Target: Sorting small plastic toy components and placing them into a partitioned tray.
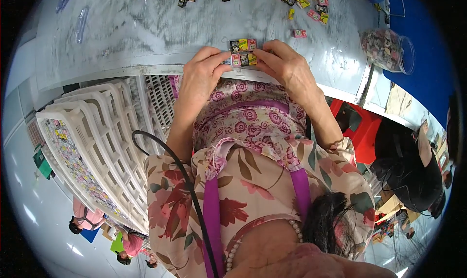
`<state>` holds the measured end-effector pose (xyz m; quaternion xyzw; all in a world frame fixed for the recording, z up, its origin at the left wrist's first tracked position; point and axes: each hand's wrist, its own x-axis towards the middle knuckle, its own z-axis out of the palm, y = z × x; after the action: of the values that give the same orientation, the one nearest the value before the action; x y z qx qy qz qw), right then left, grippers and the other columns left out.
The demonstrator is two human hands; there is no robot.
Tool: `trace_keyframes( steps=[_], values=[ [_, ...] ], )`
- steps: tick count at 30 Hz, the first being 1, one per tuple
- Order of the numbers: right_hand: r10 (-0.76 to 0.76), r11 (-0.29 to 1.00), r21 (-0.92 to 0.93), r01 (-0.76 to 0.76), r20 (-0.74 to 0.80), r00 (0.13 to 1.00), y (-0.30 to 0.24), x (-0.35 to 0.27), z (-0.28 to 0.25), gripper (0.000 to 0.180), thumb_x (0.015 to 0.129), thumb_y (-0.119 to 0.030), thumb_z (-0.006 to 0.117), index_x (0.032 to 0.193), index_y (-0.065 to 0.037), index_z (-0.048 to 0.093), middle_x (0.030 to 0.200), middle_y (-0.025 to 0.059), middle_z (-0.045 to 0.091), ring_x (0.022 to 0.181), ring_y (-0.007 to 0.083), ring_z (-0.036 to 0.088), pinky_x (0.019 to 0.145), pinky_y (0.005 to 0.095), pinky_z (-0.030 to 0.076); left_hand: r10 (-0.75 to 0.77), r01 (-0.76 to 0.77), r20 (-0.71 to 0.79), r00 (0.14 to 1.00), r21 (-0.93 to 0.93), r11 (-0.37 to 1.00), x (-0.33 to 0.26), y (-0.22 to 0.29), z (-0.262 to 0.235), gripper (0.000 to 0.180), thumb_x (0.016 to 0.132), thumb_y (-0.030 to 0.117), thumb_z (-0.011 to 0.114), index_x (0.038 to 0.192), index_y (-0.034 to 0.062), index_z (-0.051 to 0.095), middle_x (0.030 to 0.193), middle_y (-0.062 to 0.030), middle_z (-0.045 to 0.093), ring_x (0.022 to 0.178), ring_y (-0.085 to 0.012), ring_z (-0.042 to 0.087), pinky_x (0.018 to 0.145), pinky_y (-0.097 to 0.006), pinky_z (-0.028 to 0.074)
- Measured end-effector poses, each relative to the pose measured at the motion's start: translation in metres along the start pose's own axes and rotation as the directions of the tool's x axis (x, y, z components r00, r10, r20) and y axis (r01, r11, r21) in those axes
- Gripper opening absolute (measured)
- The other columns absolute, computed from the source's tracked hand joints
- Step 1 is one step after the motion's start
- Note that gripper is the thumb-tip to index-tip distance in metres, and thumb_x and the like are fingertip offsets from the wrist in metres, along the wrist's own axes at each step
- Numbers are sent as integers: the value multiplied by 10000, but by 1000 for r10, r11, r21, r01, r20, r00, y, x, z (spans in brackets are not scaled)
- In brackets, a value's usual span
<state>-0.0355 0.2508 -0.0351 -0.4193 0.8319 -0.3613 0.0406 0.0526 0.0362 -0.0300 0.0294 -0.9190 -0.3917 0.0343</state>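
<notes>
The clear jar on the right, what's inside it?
The clear jar holds a heap of small colourful packets, like those loose on the table. Its bottom layers are covered.

Two hands at table edge: left hand (pixel 200 70), right hand (pixel 283 63). Six small coloured packets (pixel 243 52) between fingers. One clear jar (pixel 388 48). Stacked white crates (pixel 92 146), count unclear.
</notes>
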Motion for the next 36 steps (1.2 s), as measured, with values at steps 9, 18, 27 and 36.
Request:
trace_keyframes(
  steps=[9,18,27,36],
  values=[
    [-26,991,128,40,-110,994,20,-5,16,372,748,-3,786,1111,-32,712,1034,85,638,849,219,678,678,323,579,-70,63,-58,996,-110,992,4,-12,2,278,726,67,811,989,16,735,861,-82,642,672,-194,628,619,-282,511],
    [3,990,137,17,-143,990,14,-11,11,403,739,-130,800,1127,-68,707,1114,63,647,927,225,648,724,327,563,-44,42,-25,999,-78,996,4,-8,-3,191,760,42,777,937,2,717,832,-97,655,673,-233,644,623,-318,515],
    [-167,941,-299,159,-2,986,16,-24,19,513,812,-278,748,1289,-125,638,1410,25,570,1336,270,496,1079,477,375,239,-230,-102,966,94,969,6,4,3,145,776,42,753,920,44,735,823,-75,657,715,-249,639,629,-353,522],
    [-127,970,-202,137,63,990,16,-29,20,641,814,-250,739,1407,-110,540,1501,62,476,1421,289,399,1157,491,314,327,-303,-102,939,202,931,8,-1,6,194,750,50,766,941,76,746,753,-50,623,676,-226,613,603,-351,509]
  ],
)
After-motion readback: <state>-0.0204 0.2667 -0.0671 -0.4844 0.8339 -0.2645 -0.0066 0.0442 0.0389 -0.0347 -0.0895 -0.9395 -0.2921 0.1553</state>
